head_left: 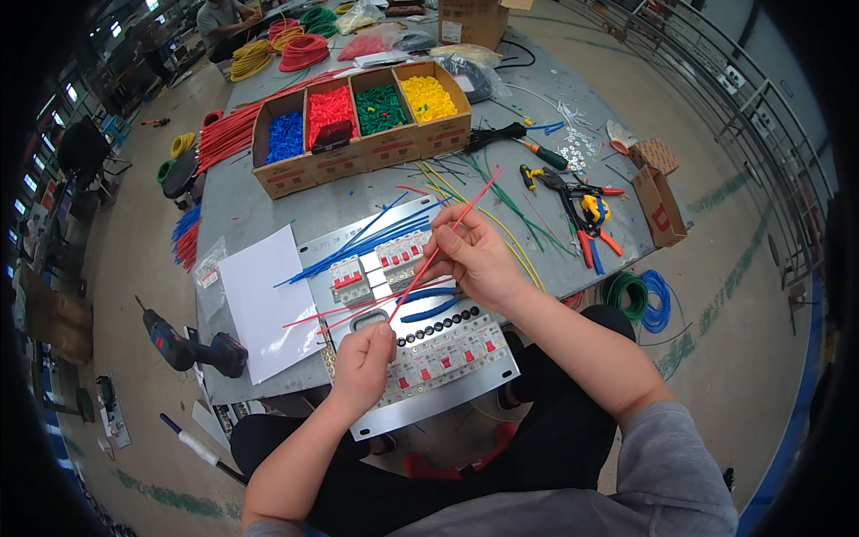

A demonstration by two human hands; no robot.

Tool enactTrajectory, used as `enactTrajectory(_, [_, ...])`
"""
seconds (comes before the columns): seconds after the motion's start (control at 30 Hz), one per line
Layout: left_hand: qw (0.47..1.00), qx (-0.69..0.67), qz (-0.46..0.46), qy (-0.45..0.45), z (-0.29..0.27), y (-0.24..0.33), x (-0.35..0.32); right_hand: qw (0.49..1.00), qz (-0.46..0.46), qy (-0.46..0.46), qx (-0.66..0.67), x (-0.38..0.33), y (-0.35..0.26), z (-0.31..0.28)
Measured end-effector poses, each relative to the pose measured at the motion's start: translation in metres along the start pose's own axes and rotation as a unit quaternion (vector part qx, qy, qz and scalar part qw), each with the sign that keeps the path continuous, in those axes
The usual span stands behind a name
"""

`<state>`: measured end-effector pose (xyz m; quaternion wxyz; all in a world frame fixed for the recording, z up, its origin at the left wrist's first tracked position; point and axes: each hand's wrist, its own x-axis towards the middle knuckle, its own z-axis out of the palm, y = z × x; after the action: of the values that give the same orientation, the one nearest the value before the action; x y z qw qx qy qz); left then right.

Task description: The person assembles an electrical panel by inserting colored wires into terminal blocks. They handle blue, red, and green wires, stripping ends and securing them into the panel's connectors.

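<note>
A red wire (461,217) runs slantwise between my two hands. My left hand (364,361) is closed on its lower end, over the near left part of a metal mounting plate (394,422). My right hand (474,255) pinches the wire farther up, and its free tip points away to the right. Beneath my hands the plate carries circuit breakers with red levers (446,362) in a near row and more breakers (400,257) in a far row. Blue-handled pliers (431,310) lie on the plate, below my right hand. Loose blue wires (358,248) rest across its far side.
Cardboard bins (394,143) hold blue, red, green and yellow caps. A cordless drill (186,345) lies at the left edge beside white paper (268,300). Cutters and strippers (586,215) lie right. Red wire bundles (234,134) and a person (219,27) are far left.
</note>
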<state>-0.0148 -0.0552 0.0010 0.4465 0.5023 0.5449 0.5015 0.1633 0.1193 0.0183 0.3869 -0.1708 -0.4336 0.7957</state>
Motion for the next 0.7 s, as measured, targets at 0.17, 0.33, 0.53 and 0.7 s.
enactTrajectory(0.17, [1.000, 0.023, 0.005, 0.012, 0.000, 0.000, -0.001, 0.999, -0.006, 0.014, -0.035, -0.002, -0.002, 0.003])
enactTrajectory(0.33, [0.995, 0.097, 0.018, 0.006, -0.012, -0.001, 0.003, 0.997, -0.017, 0.070, -0.001, 0.006, -0.024, -0.015])
enactTrajectory(0.53, [0.991, 0.113, -0.065, 0.010, -0.028, -0.001, 0.017, 0.989, 0.014, 0.081, -0.120, 0.010, -0.027, -0.044])
enactTrajectory(0.7, [0.986, 0.123, -0.111, -0.020, -0.020, 0.003, 0.016, 0.974, 0.071, 0.086, -0.197, 0.000, -0.007, -0.026])
